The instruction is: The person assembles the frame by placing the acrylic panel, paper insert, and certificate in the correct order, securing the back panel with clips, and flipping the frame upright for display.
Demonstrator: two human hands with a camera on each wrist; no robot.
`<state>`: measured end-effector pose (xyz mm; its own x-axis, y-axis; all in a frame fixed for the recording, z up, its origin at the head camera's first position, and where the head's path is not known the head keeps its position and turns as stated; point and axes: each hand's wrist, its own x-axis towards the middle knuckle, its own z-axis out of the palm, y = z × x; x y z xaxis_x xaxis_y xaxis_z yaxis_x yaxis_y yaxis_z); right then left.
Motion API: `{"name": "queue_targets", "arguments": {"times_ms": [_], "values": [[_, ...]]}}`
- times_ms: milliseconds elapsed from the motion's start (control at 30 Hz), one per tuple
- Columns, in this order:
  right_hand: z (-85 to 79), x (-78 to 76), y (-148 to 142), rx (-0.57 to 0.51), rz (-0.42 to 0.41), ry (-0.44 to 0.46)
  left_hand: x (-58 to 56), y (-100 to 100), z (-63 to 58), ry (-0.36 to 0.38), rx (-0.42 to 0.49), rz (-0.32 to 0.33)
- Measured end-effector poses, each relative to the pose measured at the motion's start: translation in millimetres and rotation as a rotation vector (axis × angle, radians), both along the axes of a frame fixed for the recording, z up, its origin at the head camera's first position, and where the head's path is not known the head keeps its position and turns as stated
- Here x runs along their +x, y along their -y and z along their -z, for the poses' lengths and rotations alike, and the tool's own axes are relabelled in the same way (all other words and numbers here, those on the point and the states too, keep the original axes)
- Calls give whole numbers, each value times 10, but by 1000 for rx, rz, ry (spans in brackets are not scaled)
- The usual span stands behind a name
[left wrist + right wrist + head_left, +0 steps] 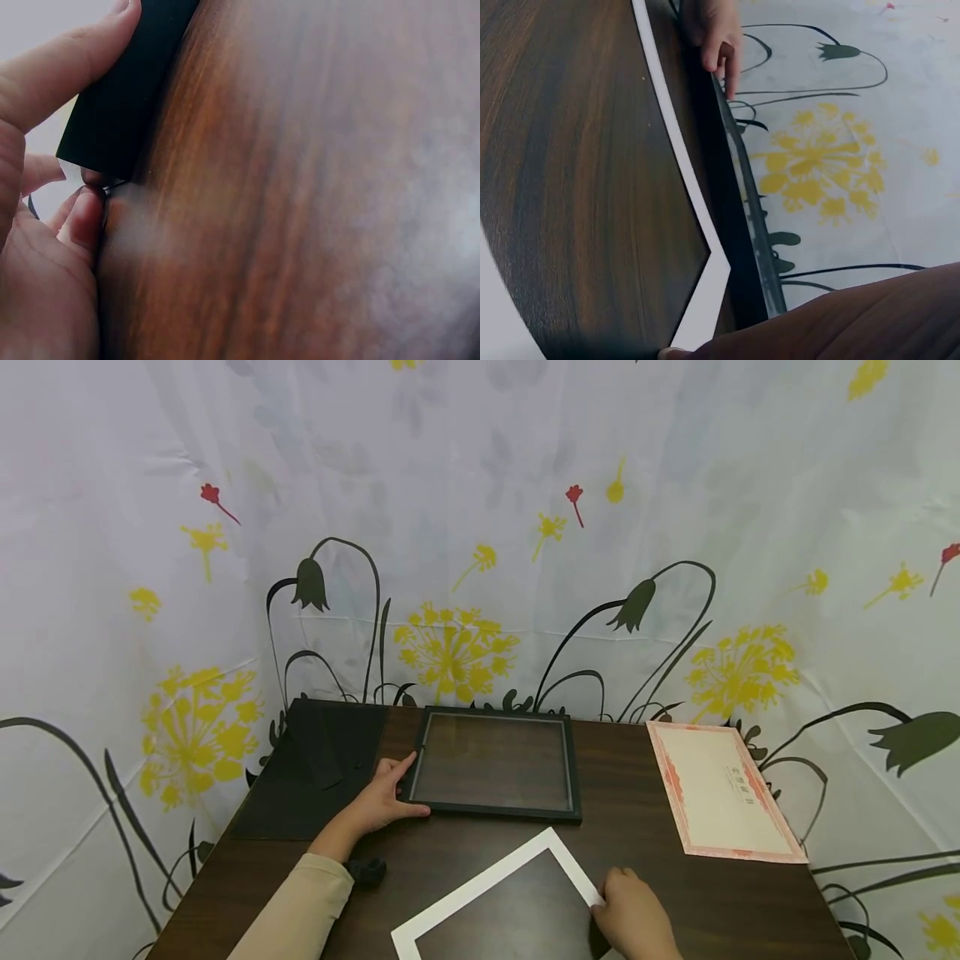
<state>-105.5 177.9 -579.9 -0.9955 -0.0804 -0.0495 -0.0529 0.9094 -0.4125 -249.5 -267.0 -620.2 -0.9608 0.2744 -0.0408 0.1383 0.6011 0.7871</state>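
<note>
With the right hand [636, 917] pinching one side only, the white mat [480, 883] is risking a knocked corner against the black frame [491, 764] just beyond, which the left hand [381, 799] is gripping near the far edge of the table [622, 793]

Two hands: left hand [384, 797] and right hand [633, 910]; one black frame [495, 813] at the left fingers, one white border [480, 883] at the right fingers. One black panel [300, 785] left of the left fingers, one printed sheet [723, 793] beyond the right fingers, off to their right; one table [622, 793] below all fingers, one patterned curtain [465, 485] behind them.
</note>
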Motion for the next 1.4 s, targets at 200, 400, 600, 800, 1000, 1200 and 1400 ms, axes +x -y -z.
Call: {"name": "queue_targets", "arguments": {"times_ms": [200, 400, 600, 800, 1000, 1200, 1400], "values": [[-1, 27, -71, -96, 35, 139, 13, 1, -1, 24, 6, -14], [20, -17, -228, -197, 25, 267, 1, 9, 5, -4, 40, -65], [42, -30, -410, -379, -80, 332, -5, 31, 36, -33, 61, -46], [4, -62, -425, -561, -119, 340, -17, 21, 15, -45, 57, -50], [-93, -32, -441, -781, -184, 576, -26, 17, 34, -29, 54, -59], [-156, 5, -541, -1005, -240, 720, -20, 7, 31, -12, 72, -58], [-213, -78, -571, -946, -220, 496, -13, 8, 44, -33, 64, -53]]}}
